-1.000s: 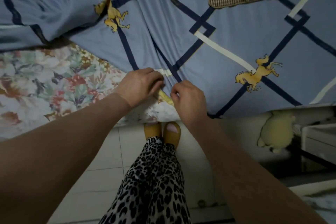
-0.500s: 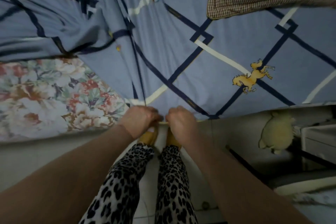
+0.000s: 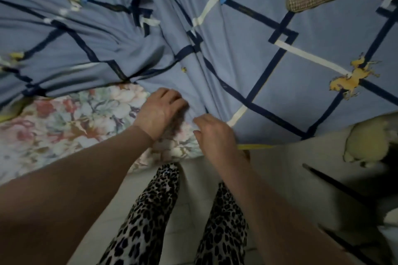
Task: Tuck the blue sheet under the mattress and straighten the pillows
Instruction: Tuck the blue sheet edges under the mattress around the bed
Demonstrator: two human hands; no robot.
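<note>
Both hands are moving back up from the bed's edge, the left hand (image 3: 160,109) pinching the blue sheet (image 3: 290,84) at the frame's middle and the right hand (image 3: 215,133) hanging loose, needing an even pull down over the flowery mattress (image 3: 64,127).

1 head-worn wide-angle view looks steeply down, close over the bed edge (image 3: 254,146) and floor (image 3: 193,211).
</note>
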